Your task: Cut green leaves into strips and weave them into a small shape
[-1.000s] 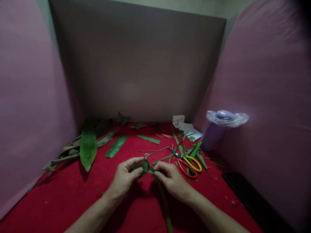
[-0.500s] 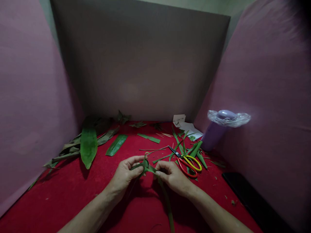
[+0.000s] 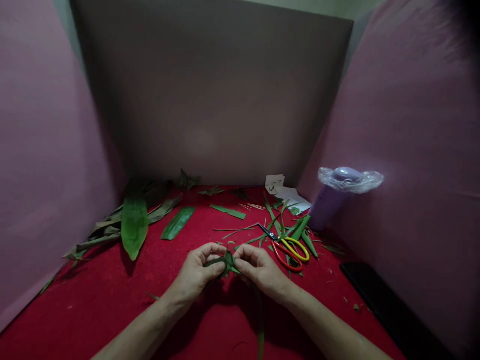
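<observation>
Prob. craft wkspace: red tbl [image 3: 112, 310], pink side panels [image 3: 412, 125], scissors [image 3: 276, 240], cut leaf bits [image 3: 228, 211]

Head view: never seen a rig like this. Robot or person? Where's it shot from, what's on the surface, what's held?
No machine: these are a person's bare left hand and right hand. One head-worn camera looks forward and down past the forearms. Both hands pinch a small folded green leaf piece in front of the body, over a red surface.

On the left, a broad pointed green leaf lies by curled, dull leaves. On the right, scissors with one red and one yellow handle lie among narrow green leaf strips. Beyond are white paper sheets and a purple container topped with crinkled clear plastic. I can't identify the long flat black object at far right.
</observation>
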`<state>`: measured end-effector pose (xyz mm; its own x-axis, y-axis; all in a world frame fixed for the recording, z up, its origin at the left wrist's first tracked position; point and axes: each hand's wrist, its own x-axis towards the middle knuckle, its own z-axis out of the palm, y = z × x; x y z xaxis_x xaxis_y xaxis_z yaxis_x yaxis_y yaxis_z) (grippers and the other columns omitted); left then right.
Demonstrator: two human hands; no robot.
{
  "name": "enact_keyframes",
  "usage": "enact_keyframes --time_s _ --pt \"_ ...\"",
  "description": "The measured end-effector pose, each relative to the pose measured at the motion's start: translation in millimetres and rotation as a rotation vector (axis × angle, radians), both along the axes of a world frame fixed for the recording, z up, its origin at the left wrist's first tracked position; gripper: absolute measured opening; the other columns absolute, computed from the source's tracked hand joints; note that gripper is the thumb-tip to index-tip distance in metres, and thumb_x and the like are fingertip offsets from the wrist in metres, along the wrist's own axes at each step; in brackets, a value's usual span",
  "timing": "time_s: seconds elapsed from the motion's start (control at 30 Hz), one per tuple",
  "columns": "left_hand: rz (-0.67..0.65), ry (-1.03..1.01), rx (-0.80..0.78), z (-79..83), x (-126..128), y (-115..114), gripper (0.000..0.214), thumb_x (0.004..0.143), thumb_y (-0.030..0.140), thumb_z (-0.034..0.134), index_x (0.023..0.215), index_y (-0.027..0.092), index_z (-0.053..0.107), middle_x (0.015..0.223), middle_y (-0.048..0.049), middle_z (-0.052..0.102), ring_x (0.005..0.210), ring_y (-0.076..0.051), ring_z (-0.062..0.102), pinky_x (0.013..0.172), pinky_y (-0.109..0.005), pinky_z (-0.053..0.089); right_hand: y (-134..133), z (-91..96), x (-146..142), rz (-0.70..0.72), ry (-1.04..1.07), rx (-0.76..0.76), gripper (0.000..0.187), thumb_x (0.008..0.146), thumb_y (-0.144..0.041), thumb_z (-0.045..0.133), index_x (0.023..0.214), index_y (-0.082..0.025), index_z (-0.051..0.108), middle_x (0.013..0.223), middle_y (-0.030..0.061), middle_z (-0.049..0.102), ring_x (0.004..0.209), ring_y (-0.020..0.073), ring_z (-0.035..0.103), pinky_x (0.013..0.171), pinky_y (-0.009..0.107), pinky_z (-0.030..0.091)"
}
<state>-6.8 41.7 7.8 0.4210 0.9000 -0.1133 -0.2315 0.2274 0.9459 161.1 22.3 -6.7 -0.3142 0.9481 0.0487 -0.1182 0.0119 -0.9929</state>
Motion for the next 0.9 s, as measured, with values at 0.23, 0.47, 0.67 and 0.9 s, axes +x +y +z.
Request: enact_keyframes --time_s 0.23,0.47,0.67,0.9 --pt "0.033 -0.001 -0.004 -1.3 0.8 -0.8 0.03 0.056 0.021 0.078 0.08 0.014 0.061 0.061 -0.0005 0.068 0.052 -0.011 0.059 0.054 -0.02 0.042 0.7 0.4 2.0 -0.014 -0.009 -0.034 0.034 0.07 -0.046 0.065 0.069 -0.017 0.047 0.052 -0.0064 0.049 0.04 0.0058 0.04 0.039 0.018 0.03" --pt "0.047 0.011 0.032 -3.7 -0.6 -0.2 0.026 0.06 0.02 0.076 0.081 0.014 0.062 0.062 -0.0006 0.068 0.054 -0.011 0.059 0.055 -0.02 0.042 0.1 2.0 1.9 -0.006 0.01 -0.048 0.031 0.071 -0.042 0.064 0.068 -0.017 0.047 0.053 -0.0057 0.051 0.041 0.0064 0.043 0.042 0.019 0.034" --pt "-0.055 -0.103 -0.052 -5.9 -0.9 -4.2 0.026 0.064 0.019 0.073 0.086 0.015 0.06 0.067 -0.003 0.07 0.057 -0.012 0.062 0.058 -0.021 0.045 0.9 -0.6 -1.1 -0.001 0.014 -0.06 0.034 0.068 -0.045 0.066 0.068 -0.017 0.046 0.054 -0.0053 0.053 0.042 0.0068 0.044 0.043 0.019 0.035" --pt "-0.034 -0.077 -0.019 -6.9 -1.3 -1.9 0.022 0.066 0.019 0.072 0.083 0.016 0.058 0.062 -0.0008 0.068 0.054 -0.009 0.059 0.054 -0.017 0.042 1.2 -0.1 1.8 -0.018 -0.061 -0.034 0.033 0.07 -0.045 0.064 0.068 -0.017 0.046 0.054 -0.0051 0.051 0.041 0.006 0.04 0.041 0.018 0.032"
